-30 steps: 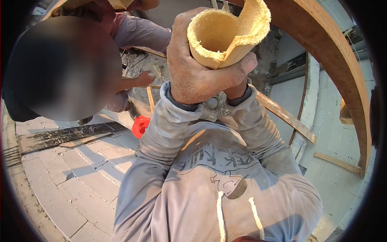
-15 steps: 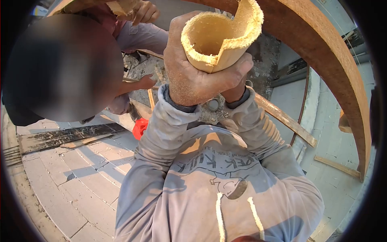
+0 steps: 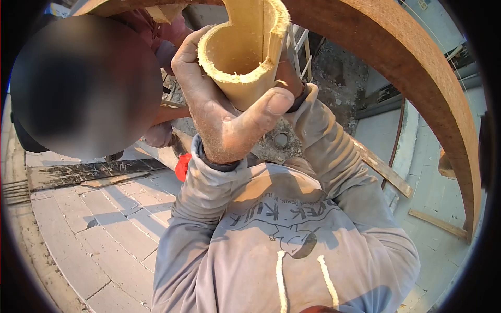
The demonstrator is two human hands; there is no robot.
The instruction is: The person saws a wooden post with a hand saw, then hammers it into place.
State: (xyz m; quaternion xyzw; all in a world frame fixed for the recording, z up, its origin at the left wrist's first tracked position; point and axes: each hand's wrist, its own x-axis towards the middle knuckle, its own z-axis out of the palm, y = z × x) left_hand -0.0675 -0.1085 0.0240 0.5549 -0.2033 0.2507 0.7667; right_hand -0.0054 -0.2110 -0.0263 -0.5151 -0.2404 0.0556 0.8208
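A hollow pale-yellow tube, like cut bamboo, points its rough, stepped rim up toward the camera. My left hand is wrapped around its lower left side, with the thumb across the front and dust on the skin. Just right of the tube and partly behind it, my right hand shows only a small part near the wrist. The tube hides its fingers, so its grip cannot be made out.
A large curved reddish-brown beam arches overhead and down the right side. Another person is close at the left. A wooden plank lies behind my right arm. Rubble covers the ground beyond, and pale blocks are at lower left.
The tube and my left hand have shifted left, and the tube has turned so its taller side stands differently. My right hand has moved further behind it. The other person's raised hand has dropped from sight.
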